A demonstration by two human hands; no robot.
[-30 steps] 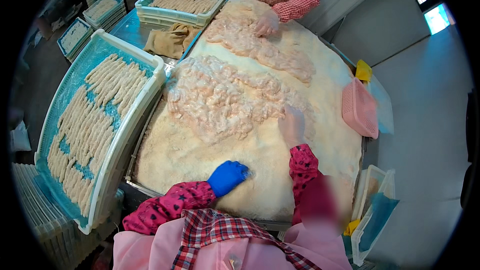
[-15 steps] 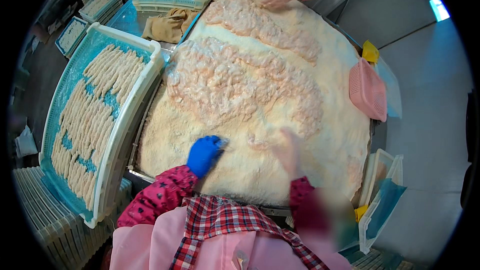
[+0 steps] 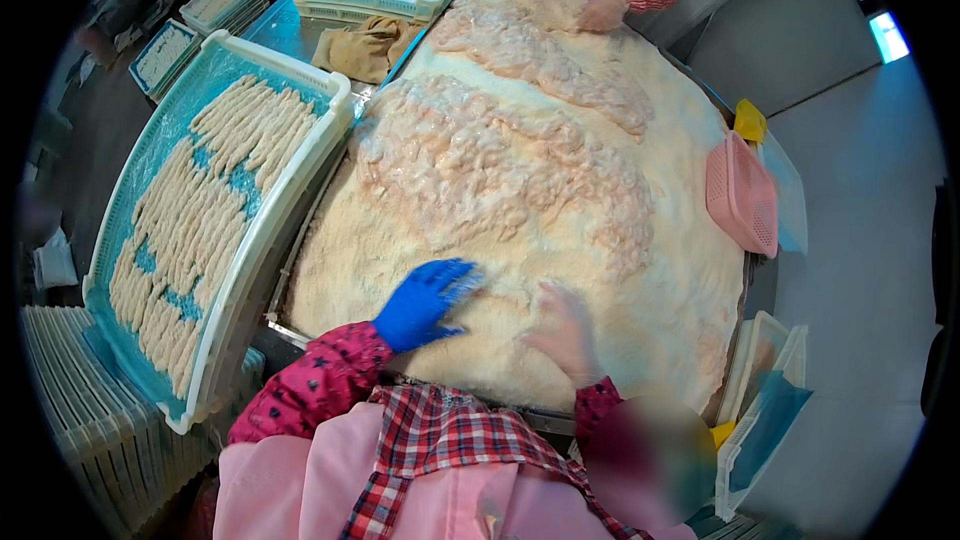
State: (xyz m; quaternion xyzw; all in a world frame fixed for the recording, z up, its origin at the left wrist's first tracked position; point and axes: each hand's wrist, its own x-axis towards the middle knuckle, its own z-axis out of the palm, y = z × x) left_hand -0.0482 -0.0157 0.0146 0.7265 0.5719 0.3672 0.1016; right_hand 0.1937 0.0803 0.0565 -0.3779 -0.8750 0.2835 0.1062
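My left hand (image 3: 422, 304), in a blue glove, is over the pale crumb coating (image 3: 480, 360) near the front of the wide table, its fingers spread. Facing it from the right, my right hand (image 3: 566, 336) is low over the same crumbs, fingers apart and smeared by motion. Nothing shows in either hand; whether a piece lies under the crumbs between them I cannot tell. Beyond both hands spreads a large heap of wet, pinkish raw meat strips (image 3: 490, 155), partly dusted with crumbs.
At left, a white tray (image 3: 335, 100) lined with blue holds rows of coated strips (image 3: 180, 240). Stacked trays (image 3: 80, 380) stand below it. A pink basket (image 3: 742, 195) sits at the right edge. Across the table, a co-worker's hand (image 3: 603, 10) is beside more meat. A brown cloth (image 3: 365, 48) lies far left.
My left hand has gone from closed to spread fingers. My right hand has come slightly nearer me. The pinkish strip beside it no longer shows. A co-worker's blue-gloved hand has come into view.
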